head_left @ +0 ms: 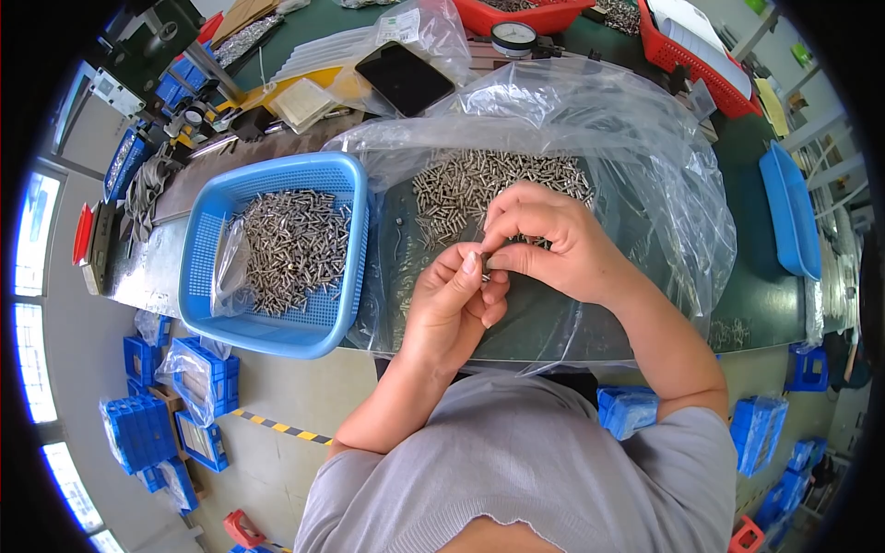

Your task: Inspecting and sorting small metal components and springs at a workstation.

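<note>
My left hand (454, 300) and my right hand (551, 241) meet over the near part of the green table. Between their fingertips sits a small metal part (486, 267), mostly covered by the fingers. Both hands are closed on it in a pinch. Just beyond them a pile of small metal pins (461, 189) lies on clear plastic sheeting (645, 175). To the left stands a blue plastic basket (355, 276), which holds many similar metal pins (295, 249) and a clear plastic bag (232, 267).
A black phone (406, 78) lies on plastic bags at the back. Beside it are a round dial gauge (513, 37) and red trays (701, 69). A blue tray (790, 212) rests at the right edge. Blue crates (147, 433) stand on the floor at left.
</note>
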A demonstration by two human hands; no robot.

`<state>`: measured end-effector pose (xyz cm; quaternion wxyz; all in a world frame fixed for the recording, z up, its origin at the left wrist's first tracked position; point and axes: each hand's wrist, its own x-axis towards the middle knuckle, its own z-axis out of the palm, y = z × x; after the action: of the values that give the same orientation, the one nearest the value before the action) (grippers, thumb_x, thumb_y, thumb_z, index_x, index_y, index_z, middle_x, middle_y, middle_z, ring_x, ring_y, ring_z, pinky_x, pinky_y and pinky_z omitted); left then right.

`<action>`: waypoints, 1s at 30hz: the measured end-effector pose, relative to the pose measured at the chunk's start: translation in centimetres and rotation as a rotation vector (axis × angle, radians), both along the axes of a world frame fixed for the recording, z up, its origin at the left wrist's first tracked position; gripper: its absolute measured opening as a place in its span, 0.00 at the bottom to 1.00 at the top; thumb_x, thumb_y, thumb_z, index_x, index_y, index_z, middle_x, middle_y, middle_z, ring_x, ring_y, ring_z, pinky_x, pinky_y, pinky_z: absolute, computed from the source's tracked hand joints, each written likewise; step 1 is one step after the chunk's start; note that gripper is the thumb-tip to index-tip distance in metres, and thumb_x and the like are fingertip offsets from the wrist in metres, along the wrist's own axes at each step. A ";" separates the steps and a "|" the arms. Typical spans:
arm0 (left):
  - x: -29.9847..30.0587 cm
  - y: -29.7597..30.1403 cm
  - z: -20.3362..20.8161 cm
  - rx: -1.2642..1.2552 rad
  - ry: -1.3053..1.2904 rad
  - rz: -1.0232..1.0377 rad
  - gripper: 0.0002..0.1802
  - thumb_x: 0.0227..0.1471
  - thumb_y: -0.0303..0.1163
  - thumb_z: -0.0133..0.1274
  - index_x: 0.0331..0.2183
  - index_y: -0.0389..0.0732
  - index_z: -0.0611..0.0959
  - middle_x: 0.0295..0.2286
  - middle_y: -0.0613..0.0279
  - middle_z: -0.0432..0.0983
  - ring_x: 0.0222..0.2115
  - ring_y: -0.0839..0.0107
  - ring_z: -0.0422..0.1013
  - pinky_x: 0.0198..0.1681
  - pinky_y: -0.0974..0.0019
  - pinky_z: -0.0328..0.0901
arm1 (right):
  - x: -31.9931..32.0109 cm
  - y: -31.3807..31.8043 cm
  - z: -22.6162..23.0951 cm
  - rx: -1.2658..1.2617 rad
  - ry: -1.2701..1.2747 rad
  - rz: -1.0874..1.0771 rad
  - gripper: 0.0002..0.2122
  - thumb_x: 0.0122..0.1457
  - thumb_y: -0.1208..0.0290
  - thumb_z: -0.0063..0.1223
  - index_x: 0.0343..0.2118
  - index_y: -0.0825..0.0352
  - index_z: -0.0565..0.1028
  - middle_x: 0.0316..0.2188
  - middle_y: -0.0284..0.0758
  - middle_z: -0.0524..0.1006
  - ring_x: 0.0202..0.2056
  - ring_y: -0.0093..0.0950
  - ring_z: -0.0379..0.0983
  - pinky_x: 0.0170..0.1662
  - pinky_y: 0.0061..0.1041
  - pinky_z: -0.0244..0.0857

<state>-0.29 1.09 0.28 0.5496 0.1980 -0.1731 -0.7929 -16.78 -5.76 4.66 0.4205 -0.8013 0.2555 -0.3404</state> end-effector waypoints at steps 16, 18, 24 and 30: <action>0.1 -0.1 -0.3 0.006 0.116 0.085 0.09 0.57 0.30 0.47 0.39 0.37 0.75 0.31 0.61 0.73 0.29 0.75 0.67 0.28 0.73 0.62 | -0.7 -0.6 0.7 -0.054 0.016 -0.084 0.05 0.48 0.78 0.57 0.28 0.68 0.74 0.29 0.33 0.73 0.33 0.29 0.70 0.37 0.24 0.64; 0.2 -0.2 -0.2 0.009 0.147 0.054 0.10 0.56 0.29 0.47 0.40 0.37 0.74 0.32 0.59 0.73 0.30 0.75 0.66 0.28 0.73 0.62 | -1.1 -0.7 0.8 0.076 0.042 -0.176 0.04 0.49 0.78 0.57 0.28 0.68 0.73 0.28 0.33 0.72 0.32 0.29 0.70 0.36 0.24 0.64; 0.0 -0.2 -0.2 0.020 0.158 0.091 0.12 0.56 0.27 0.46 0.43 0.35 0.74 0.36 0.53 0.74 0.34 0.69 0.70 0.35 0.70 0.69 | -1.7 -1.4 -0.7 -0.324 0.402 -0.226 0.07 0.44 0.78 0.59 0.27 0.67 0.74 0.27 0.33 0.72 0.33 0.33 0.69 0.36 0.29 0.64; 0.0 -0.3 -0.4 0.011 0.132 0.097 0.13 0.56 0.25 0.46 0.43 0.34 0.73 0.37 0.52 0.74 0.36 0.68 0.72 0.41 0.68 0.71 | -0.9 -1.0 -1.2 -0.418 0.448 -0.229 0.08 0.38 0.77 0.60 0.24 0.64 0.73 0.25 0.32 0.70 0.32 0.35 0.68 0.35 0.32 0.63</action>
<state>-0.31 0.82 -0.11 0.5965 0.1564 -0.1222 -0.7777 -17.67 -6.75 3.51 0.1392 -0.8912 0.3549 -0.2459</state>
